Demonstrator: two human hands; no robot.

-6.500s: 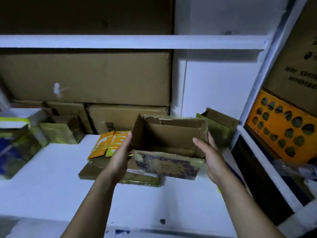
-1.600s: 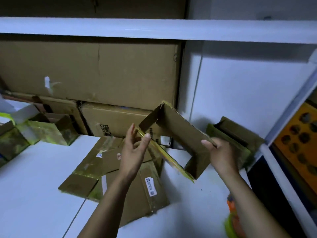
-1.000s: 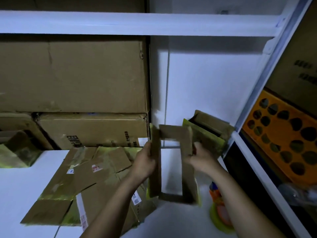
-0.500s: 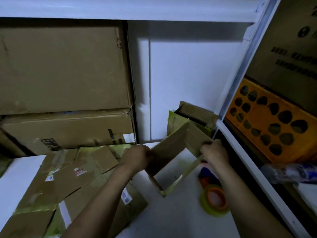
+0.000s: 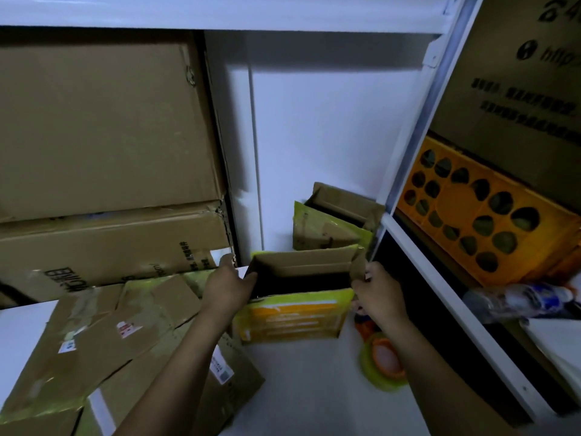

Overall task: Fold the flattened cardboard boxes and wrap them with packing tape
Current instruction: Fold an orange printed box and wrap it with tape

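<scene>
Your L hand [image 5: 229, 287] grips the left wall of the opened cardboard box [image 5: 295, 316]; R hand [image 5: 379, 297] grips its right wall. Box stands on the white shelf [image 5: 308, 391], packing tape roll [image 5: 382, 365] just right of it, flattened boxes [image 5: 110, 338] to the left.

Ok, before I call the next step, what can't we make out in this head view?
All head view.
Inside the box: deep shadow, bottom flaps cannot be told.
The tape roll: partly behind the right forearm.
How the left hand and right hand grip: fingers mostly hidden behind the hands and box.
The flattened boxes: cut off by left and bottom edges; label print too small.
</scene>
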